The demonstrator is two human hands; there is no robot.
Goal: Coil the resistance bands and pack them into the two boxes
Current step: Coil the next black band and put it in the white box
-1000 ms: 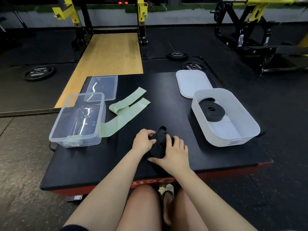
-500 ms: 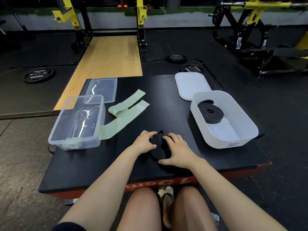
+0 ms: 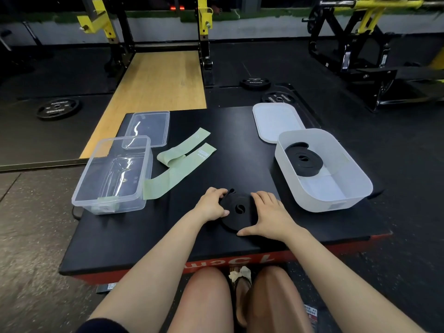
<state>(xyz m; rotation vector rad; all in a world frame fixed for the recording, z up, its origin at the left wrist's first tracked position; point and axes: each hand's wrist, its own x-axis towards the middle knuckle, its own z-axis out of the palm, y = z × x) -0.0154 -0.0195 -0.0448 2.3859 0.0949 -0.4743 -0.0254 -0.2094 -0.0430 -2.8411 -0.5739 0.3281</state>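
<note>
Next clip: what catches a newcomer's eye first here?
Both hands, left hand and right hand, grip a coiled black band at the platform's near edge. A second black coil lies in the white box on the right; green bands lie beside the clear box on the left.

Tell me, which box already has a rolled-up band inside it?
The white box on the right holds a coiled black band. The clear box on the left has no rolled band in it.

Open black platform mid-strip betw clear box and white box: passable. Green bands sprawled across left-centre, touching clear box. Lids at far edge. Front-left corner bare.
</note>
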